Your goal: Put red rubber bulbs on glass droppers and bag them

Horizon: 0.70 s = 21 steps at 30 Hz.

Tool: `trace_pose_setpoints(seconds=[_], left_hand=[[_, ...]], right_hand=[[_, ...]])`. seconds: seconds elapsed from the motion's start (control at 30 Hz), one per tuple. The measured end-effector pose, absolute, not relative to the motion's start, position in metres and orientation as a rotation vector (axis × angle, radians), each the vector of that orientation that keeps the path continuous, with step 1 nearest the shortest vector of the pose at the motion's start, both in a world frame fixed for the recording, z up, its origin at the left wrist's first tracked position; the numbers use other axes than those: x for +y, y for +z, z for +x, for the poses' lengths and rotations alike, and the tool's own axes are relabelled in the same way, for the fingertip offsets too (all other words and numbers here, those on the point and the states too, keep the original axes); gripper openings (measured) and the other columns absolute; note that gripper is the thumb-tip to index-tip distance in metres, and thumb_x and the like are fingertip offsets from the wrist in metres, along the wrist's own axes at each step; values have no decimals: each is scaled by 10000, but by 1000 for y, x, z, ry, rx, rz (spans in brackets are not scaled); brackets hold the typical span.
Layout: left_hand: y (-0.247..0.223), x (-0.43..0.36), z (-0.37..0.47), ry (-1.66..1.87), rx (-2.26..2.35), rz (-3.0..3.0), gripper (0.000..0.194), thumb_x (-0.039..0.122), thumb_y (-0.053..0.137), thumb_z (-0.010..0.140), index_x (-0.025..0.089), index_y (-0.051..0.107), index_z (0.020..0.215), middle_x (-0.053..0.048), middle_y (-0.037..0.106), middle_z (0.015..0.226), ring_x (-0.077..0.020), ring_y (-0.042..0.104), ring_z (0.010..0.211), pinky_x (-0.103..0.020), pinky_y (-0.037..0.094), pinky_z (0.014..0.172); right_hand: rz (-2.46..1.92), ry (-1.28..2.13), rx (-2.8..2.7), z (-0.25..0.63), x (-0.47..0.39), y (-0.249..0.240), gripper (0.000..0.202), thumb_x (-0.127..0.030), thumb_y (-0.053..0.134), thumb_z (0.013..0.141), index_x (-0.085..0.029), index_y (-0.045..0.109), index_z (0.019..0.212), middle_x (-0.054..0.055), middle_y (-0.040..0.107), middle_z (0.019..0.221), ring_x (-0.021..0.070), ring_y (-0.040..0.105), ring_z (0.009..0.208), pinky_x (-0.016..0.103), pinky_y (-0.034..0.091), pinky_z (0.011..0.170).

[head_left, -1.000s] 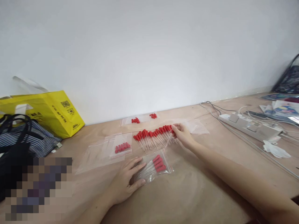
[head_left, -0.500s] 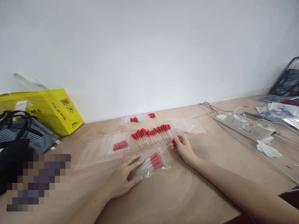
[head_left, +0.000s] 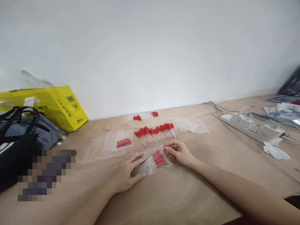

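A clear zip bag (head_left: 150,165) holding several red-bulbed droppers lies on the table. My left hand (head_left: 127,172) rests at its left end, fingers spread, the fingertips on the plastic. At the bag's upper right edge my right hand (head_left: 178,152) pinches a dropper by its red bulb (head_left: 165,149); the dropper's tube points left, at or inside the bag's opening, too faint to tell which. Behind them a row of red-bulbed droppers (head_left: 156,132) lies fanned out. Another clear bag with several red bulbs (head_left: 123,142) lies to the left.
Flat clear bags (head_left: 194,125) lie behind on the right. More bags with small red pieces (head_left: 137,117) lie near the wall. A power strip (head_left: 252,128) with cables and a crumpled tissue (head_left: 276,150) are at right; a yellow bag (head_left: 70,109) and striped bag (head_left: 50,129) at left.
My right hand has moved left with the dropper, from beside the bag to its upper right edge. My left hand stays on the bag. The whole view has shifted slightly.
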<state>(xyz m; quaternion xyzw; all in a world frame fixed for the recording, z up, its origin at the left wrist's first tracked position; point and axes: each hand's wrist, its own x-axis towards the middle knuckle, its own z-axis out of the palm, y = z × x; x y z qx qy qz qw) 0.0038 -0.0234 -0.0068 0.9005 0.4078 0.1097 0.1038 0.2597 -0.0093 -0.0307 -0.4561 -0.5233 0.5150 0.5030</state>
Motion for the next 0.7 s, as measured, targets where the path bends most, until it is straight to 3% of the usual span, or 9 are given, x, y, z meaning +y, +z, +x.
trace_pose_setpoints(seconds=[0.13, 0.33, 0.53, 0.7], left_hand=[[-5, -24, 4, 304, 1194, 2668, 476, 458, 466, 803, 265, 428, 1236, -59, 401, 1323, -259, 364, 1199, -464, 342, 961], [-4, -23, 5, 330, 1170, 2707, 464, 441, 467, 805, 261, 431, 1232, -66, 420, 1308, -257, 385, 1186, -460, 361, 946], [-8, -23, 3, 331, 1186, 2702, 479, 451, 456, 809, 261, 413, 1246, -64, 409, 1314, -255, 376, 1191, -453, 357, 953], [-11, -22, 1, 346, 1181, 2694, 481, 458, 460, 805, 279, 407, 1248, -55, 399, 1322, -252, 371, 1194, -452, 349, 958]], right_hand=[[-1158, 1290, -1415, 258, -6, -35, 303, -370, 662, 616, -157, 582, 818, -64, 505, 464, 48, 395, 353, 176, 303, 352], [-1243, 1313, -1383, 251, 7, -33, 192, -282, 642, 621, -160, 552, 739, -45, 532, 528, 53, 424, 369, 166, 313, 326], [-1263, 1141, -1496, 248, 11, -38, 226, -361, 617, 657, -148, 586, 726, 13, 597, 637, 96, 521, 505, 199, 399, 429], [-1106, 1343, -1592, 252, 8, -38, 330, -436, 631, 622, -134, 611, 752, 12, 603, 629, 86, 495, 496, 201, 377, 457]])
